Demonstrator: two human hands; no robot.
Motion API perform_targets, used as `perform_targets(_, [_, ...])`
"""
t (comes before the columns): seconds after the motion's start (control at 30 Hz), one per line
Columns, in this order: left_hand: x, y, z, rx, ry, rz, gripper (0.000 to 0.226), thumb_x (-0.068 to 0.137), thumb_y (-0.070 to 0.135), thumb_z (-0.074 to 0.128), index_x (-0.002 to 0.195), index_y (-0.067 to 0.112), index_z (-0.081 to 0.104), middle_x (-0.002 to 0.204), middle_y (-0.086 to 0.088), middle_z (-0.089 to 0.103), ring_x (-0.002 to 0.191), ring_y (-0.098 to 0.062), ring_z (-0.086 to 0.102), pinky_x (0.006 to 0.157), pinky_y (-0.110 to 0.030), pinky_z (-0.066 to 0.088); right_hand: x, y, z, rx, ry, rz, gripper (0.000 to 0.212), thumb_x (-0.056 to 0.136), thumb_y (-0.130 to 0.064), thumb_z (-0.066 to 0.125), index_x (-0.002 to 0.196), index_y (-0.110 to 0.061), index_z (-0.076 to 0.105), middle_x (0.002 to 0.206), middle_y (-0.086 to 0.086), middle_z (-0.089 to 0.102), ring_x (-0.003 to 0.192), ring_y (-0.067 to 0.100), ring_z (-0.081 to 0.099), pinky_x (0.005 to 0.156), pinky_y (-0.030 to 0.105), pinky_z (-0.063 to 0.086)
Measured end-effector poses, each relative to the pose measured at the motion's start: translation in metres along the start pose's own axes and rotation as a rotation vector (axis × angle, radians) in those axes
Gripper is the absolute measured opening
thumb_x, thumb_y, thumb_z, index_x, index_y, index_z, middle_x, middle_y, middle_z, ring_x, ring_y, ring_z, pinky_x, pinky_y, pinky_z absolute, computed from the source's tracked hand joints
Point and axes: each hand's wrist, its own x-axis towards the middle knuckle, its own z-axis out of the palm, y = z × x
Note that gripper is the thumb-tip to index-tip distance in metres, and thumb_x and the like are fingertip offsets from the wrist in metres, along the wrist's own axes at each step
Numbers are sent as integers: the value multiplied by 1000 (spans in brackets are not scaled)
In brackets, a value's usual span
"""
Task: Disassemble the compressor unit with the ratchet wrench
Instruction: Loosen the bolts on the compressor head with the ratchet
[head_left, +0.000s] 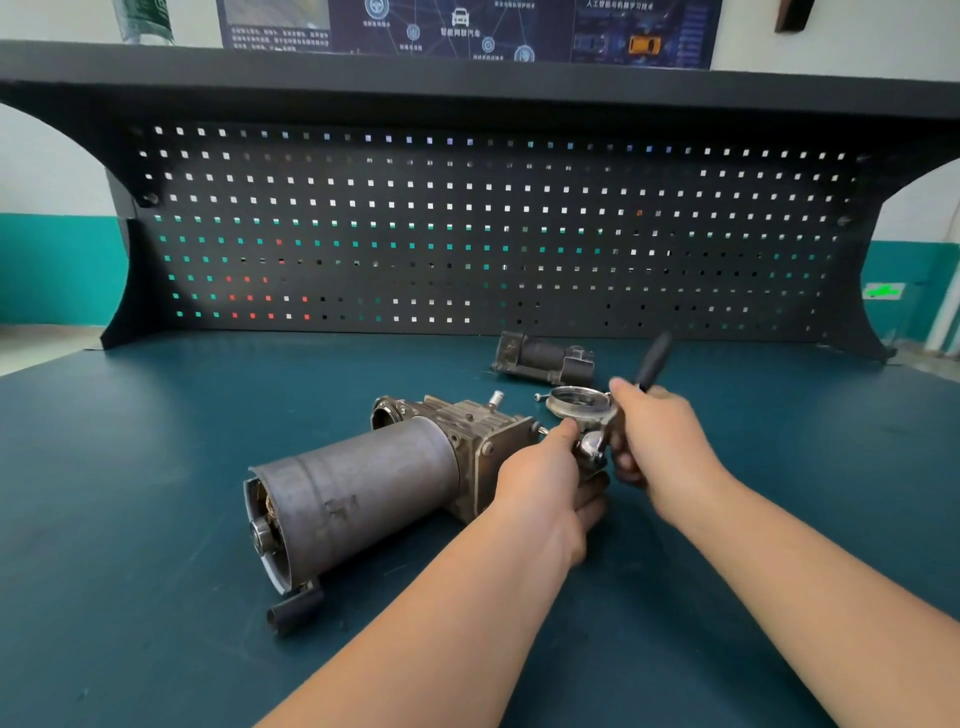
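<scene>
The compressor unit (363, 483) lies on its side on the teal bench, its grey motor cylinder pointing toward me at the left and its cast housing at the right. My left hand (545, 483) grips the housing's right end, thumb up near the ratchet head. My right hand (660, 431) holds the ratchet wrench (652, 361); its black handle sticks up and away, and its chrome head sits at the housing's right end between my hands. A round metal cover (576, 402) lies just behind the hands, with a loose bolt (540, 397) at its left.
A smaller dark compressor part (545, 358) lies farther back near the black pegboard (467, 234) that walls off the bench's rear. A shelf runs above the pegboard. The teal bench top (156, 467) stretches left and right of the work.
</scene>
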Motion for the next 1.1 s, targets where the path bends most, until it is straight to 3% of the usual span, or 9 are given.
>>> perform_targets(0.13, [-1, 2, 1, -30, 25, -5, 31, 93, 29, 56, 109, 2, 61, 106, -16, 69, 67, -20, 64, 48, -25, 54, 3, 4, -2, 230, -143, 384, 33, 97, -24, 46, 67, -12, 42, 41, 0, 39, 26, 7, 28, 31, 13, 19])
perform_targets(0.3, [-1, 2, -1, 39, 25, -7, 27, 90, 32, 60, 100, 8, 69, 98, -12, 71, 78, -21, 65, 60, -27, 50, -8, -6, -4, -203, -40, -585, 23, 95, -32, 52, 73, -24, 50, 52, -7, 51, 45, 3, 43, 50, 19, 38])
perform_targets(0.4, [-1, 3, -1, 37, 9, -4, 20, 91, 25, 59, 96, 9, 69, 89, -9, 69, 87, -23, 67, 81, -35, 55, -18, -5, -5, -356, -188, -849, 14, 94, -35, 49, 86, -25, 54, 62, -9, 58, 51, 2, 49, 50, 13, 37])
perform_targets(0.53, [-2, 3, -1, 20, 3, -4, 23, 94, 27, 55, 101, 7, 65, 96, -11, 67, 76, -19, 61, 60, -29, 48, -5, -5, 0, -231, 37, -375, 28, 96, -33, 47, 72, -20, 47, 53, -7, 49, 43, 6, 45, 47, 22, 37])
perform_targets(0.63, [-4, 4, 1, -13, 3, -21, 27, 94, 25, 55, 110, 4, 61, 95, -12, 66, 70, -17, 59, 43, -23, 51, 3, 1, -5, 129, -146, 322, 34, 98, -28, 45, 67, -14, 42, 41, -2, 40, 26, 7, 31, 33, 12, 22])
perform_targets(0.7, [-5, 6, 1, -43, 9, -27, 29, 94, 23, 56, 113, 2, 60, 95, -13, 66, 68, -18, 60, 38, -21, 50, 6, 6, -5, 234, -211, 458, 34, 98, -26, 43, 66, -14, 41, 40, -3, 37, 26, 5, 28, 32, 10, 17])
perform_targets(0.87, [-4, 5, -1, 45, 10, -28, 29, 91, 33, 59, 103, 8, 66, 100, -12, 69, 71, -18, 60, 56, -25, 47, -2, -4, -3, -106, -28, -388, 26, 95, -32, 51, 70, -25, 47, 53, -6, 49, 42, 6, 43, 49, 25, 38])
perform_targets(0.97, [-5, 5, -1, 52, -5, -33, 27, 91, 29, 58, 104, 9, 70, 107, -10, 71, 90, -21, 67, 74, -30, 54, -16, -7, -8, -410, -193, -895, 16, 93, -36, 51, 77, -40, 48, 61, -19, 56, 55, 3, 49, 53, 13, 37])
perform_targets(1.1, [-6, 4, -1, 18, -20, -31, 21, 92, 25, 57, 81, 9, 66, 90, -9, 68, 86, -22, 65, 75, -32, 52, -11, -7, -1, -331, -54, -680, 20, 95, -35, 49, 77, -29, 49, 60, -17, 57, 57, -1, 52, 52, 10, 37])
